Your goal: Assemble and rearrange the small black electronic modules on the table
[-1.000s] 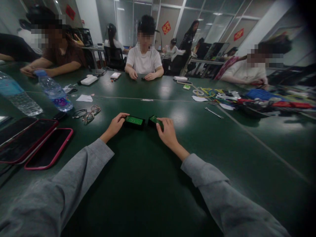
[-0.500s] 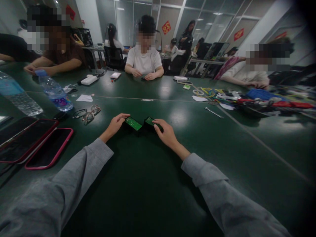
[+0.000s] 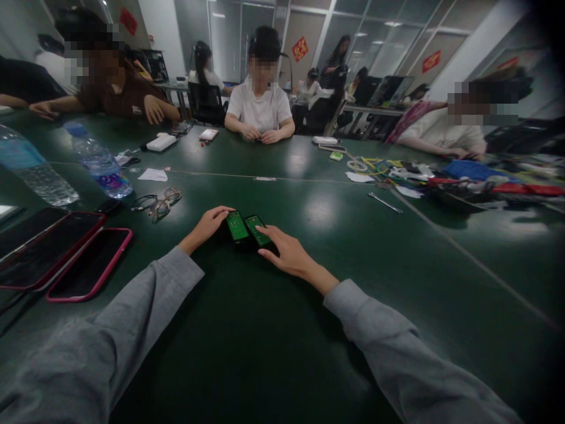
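Two green circuit boards in dark, box-like surrounds lie side by side on the dark green table, their near ends splayed slightly. My left hand (image 3: 206,228) grips the left circuit board (image 3: 238,227) by its outer side, fingertips at its far corner. Around the right circuit board (image 3: 253,222) is my right hand (image 3: 289,252), with the fingers over its face and right edge and the thumb at its near end. Part of that board is hidden under these fingers. The boards almost touch, but whether they do I cannot tell.
Left of my hands are glasses (image 3: 162,204), a pink-edged phone (image 3: 90,265), a dark red-edged phone (image 3: 48,250) and water bottles (image 3: 99,165). To the right lie a wrench (image 3: 385,202) and a heap of cables (image 3: 468,182). Across the table sits a person in white (image 3: 260,109).
Both circuit boards have turned to point more toward me and come closer together. My right hand has shifted left and nearer. At far left, a person's arms have spread apart.
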Demonstrator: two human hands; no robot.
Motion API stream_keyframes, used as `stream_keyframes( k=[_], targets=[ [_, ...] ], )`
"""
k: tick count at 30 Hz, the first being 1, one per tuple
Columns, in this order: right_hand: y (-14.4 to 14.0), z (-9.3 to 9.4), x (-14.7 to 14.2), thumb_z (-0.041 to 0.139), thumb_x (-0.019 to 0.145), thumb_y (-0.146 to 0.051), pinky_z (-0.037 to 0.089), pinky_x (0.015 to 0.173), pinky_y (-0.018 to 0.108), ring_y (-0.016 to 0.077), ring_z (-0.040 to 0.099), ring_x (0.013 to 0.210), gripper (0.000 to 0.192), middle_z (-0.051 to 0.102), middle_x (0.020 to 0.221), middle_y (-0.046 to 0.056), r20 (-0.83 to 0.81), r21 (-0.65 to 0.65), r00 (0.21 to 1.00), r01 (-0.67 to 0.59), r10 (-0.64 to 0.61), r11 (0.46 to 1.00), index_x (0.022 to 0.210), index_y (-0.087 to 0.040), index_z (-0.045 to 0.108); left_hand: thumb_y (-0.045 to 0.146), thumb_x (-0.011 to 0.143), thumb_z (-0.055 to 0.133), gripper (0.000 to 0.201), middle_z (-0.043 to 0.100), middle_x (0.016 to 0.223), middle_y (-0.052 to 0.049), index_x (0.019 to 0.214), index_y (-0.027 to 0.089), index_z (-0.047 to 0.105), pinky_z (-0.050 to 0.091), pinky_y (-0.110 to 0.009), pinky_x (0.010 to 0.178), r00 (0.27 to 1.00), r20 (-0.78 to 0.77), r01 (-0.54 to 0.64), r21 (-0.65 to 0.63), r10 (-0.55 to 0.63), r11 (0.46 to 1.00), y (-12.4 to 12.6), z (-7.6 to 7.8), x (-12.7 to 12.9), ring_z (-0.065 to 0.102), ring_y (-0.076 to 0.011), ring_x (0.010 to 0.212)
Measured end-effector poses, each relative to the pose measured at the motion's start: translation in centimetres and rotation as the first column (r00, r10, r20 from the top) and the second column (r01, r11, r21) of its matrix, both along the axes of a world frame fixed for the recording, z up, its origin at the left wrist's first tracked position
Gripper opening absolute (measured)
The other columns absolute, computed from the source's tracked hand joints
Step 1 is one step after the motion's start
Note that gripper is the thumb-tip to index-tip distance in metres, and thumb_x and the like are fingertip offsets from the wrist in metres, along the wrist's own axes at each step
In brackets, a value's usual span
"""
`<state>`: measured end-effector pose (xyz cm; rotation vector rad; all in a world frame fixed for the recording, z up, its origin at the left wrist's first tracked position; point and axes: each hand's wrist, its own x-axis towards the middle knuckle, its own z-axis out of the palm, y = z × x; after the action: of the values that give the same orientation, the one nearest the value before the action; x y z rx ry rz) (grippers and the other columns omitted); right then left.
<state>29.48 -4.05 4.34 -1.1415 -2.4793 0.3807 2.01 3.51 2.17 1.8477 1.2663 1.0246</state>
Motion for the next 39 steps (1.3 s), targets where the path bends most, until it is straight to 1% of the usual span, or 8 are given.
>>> stream_keyframes(
  k=[8,13,15,21,24,30,35,39],
  targets=[
    [-0.95,0.02,-0.50,0.037,0.093,-0.067,0.045,0.105,0.054,0.0316,0.049,0.131,0.075,0.037,0.152,0.016,0.074,-0.018,0.997,-0.028,0.029,0.999,0.153,-0.024,0.024,0.040,0.093,0.044,0.038,0.068,0.119,-0.007,0.113,0.017,0.068,0.042,-0.040,0.105,1.000,0.011,0.001,-0.028,0.000,1.000,-0.41,0.36,0.03,0.061,-0.0228,0.111],
    [-1.01,-0.16,-0.63,0.039,0.092,-0.068,0.047,0.103,0.054,0.0317,0.051,0.129,0.075,0.039,0.150,0.016,0.064,-0.022,0.997,-0.037,0.038,0.999,0.153,-0.026,0.023,0.055,0.096,0.037,0.052,0.068,0.116,-0.008,0.116,0.018,0.068,0.044,-0.040,0.102,0.995,0.091,0.036,-0.091,-0.028,0.995,-0.76,0.61,0.10,0.061,-0.0235,0.108],
    [-0.91,-0.18,-0.62,0.040,0.092,-0.068,0.047,0.103,0.054,0.0321,0.051,0.128,0.075,0.040,0.149,0.016,0.064,-0.021,0.997,-0.032,0.034,0.999,0.152,-0.025,0.024,0.057,0.095,0.037,0.054,0.068,0.116,-0.008,0.117,0.019,0.067,0.044,-0.040,0.102,0.995,0.091,0.052,-0.092,-0.043,0.994,-0.77,0.60,0.13,0.061,-0.0239,0.109],
    [-0.80,-0.30,-0.66,0.041,0.092,-0.067,0.046,0.104,0.054,0.0318,0.052,0.128,0.076,0.042,0.148,0.016,0.042,-0.009,0.998,-0.043,0.043,0.999,0.152,-0.024,0.024,0.053,0.086,0.057,0.046,0.066,0.124,-0.008,0.120,0.022,0.065,0.046,-0.044,0.102,0.996,-0.026,0.080,-0.031,-0.080,0.996,-0.25,-0.07,0.01,0.060,-0.0261,0.114],
    [-0.77,-0.39,-0.64,0.042,0.091,-0.068,0.045,0.106,0.055,0.0323,0.051,0.129,0.078,0.041,0.149,0.017,0.036,-0.015,0.999,-0.031,0.032,0.999,0.153,-0.023,0.022,0.051,0.087,0.057,0.044,0.066,0.124,-0.008,0.120,0.022,0.064,0.046,-0.044,0.102,0.996,-0.031,0.088,-0.025,-0.088,0.996,-0.13,-0.23,-0.10,0.061,-0.0254,0.114],
    [-0.70,-0.50,-0.60,0.043,0.091,-0.068,0.043,0.109,0.055,0.0316,0.048,0.132,0.081,0.041,0.149,0.017,0.010,-0.016,0.999,-0.047,0.047,0.999,0.153,-0.022,0.020,0.048,0.087,0.058,0.039,0.067,0.123,-0.007,0.116,0.023,0.067,0.045,-0.042,0.104,0.987,-0.053,0.149,-0.043,-0.151,0.988,-0.18,0.02,-0.30,0.061,-0.0246,0.116],
    [-0.71,-0.44,-0.64,0.042,0.091,-0.069,0.041,0.110,0.055,0.0327,0.046,0.134,0.082,0.041,0.149,0.019,0.031,-0.025,0.999,-0.035,0.035,0.999,0.153,-0.019,0.021,0.048,0.089,0.054,0.039,0.068,0.122,-0.007,0.117,0.024,0.067,0.046,-0.044,0.103,0.986,-0.077,0.144,-0.042,-0.147,0.989,-0.31,0.21,-0.29,0.061,-0.0248,0.115],
    [-0.58,-0.53,-0.68,0.043,0.090,-0.068,0.041,0.110,0.056,0.0326,0.046,0.134,0.081,0.042,0.148,0.017,0.014,-0.015,0.999,-0.040,0.041,0.999,0.153,-0.021,0.022,0.049,0.090,0.052,0.038,0.068,0.123,-0.006,0.116,0.025,0.067,0.046,-0.043,0.103,0.986,-0.084,0.140,-0.034,-0.143,0.990,-0.28,0.15,-0.30,0.061,-0.0245,0.116]
  ],
)
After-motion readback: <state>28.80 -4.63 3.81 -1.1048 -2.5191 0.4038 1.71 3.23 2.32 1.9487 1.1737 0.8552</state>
